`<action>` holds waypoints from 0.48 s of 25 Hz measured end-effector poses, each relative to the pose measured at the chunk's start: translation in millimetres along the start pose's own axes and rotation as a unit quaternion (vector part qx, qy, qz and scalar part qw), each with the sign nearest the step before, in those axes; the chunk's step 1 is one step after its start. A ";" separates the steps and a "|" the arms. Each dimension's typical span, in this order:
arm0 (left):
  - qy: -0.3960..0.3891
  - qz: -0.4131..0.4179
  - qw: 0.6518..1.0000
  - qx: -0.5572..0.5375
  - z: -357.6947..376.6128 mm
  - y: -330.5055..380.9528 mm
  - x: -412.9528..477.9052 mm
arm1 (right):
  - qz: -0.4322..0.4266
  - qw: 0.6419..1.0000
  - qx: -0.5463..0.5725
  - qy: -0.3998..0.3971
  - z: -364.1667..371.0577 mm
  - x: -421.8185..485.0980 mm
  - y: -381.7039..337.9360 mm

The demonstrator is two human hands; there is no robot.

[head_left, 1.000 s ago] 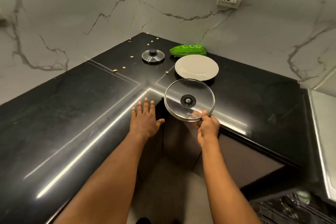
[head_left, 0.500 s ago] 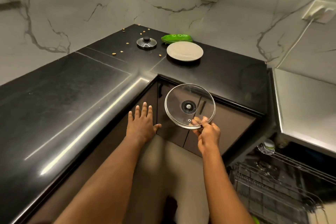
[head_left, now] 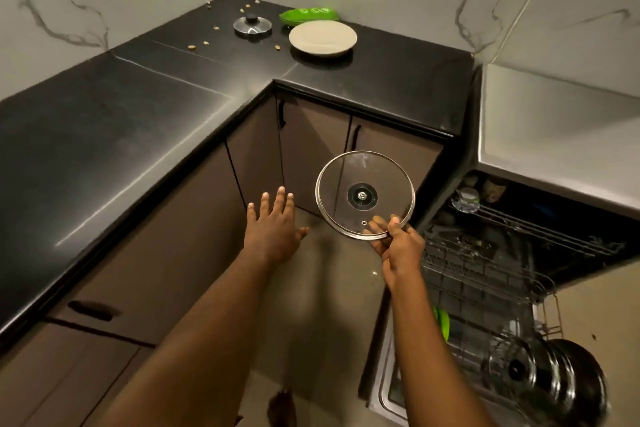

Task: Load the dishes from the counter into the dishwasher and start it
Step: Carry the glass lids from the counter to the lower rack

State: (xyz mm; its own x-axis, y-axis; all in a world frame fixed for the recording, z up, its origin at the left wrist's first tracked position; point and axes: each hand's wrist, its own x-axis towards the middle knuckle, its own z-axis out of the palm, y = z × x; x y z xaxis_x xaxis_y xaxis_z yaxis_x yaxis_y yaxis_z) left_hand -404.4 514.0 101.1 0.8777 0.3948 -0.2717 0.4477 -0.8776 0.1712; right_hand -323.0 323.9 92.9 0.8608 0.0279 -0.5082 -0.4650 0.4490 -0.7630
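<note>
Glass lid (head_left: 363, 177), clear, steel-rimmed, edge pinched by right hand (head_left: 403, 248); left hand (head_left: 273, 230) spread, empty

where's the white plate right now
In the head view the white plate sits near the far corner of the black counter, just in front of the green dish and right of the small lid.

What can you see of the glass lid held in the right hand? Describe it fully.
The glass lid is round and clear, with a thin metal rim, a dark central hub with a screw and a small vent hole. It is tilted toward the camera, in the air before the cabinet doors. Only the right hand touches it, pinching its near rim.
</note>
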 end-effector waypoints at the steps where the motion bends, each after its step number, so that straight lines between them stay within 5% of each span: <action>1: -0.005 -0.001 1.000 0.002 10.8 13.9 -12.4 | 0.004 1.000 0.001 0.002 -20.7 -5.6 -2.6; 12: -0.115 0.042 0.992 0.000 155.0 173.8 -107.8 | 0.023 0.993 -0.082 0.078 -246.1 -25.6 -26.7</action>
State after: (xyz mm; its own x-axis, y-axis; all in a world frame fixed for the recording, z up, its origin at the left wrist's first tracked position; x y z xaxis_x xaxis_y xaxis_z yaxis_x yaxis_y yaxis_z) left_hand -447.6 276.7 13.3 0.8502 0.2468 -0.4650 0.3740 -0.9048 0.2036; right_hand -383.5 91.5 28.0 0.8017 -0.0998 -0.5894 -0.5412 0.2976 -0.7865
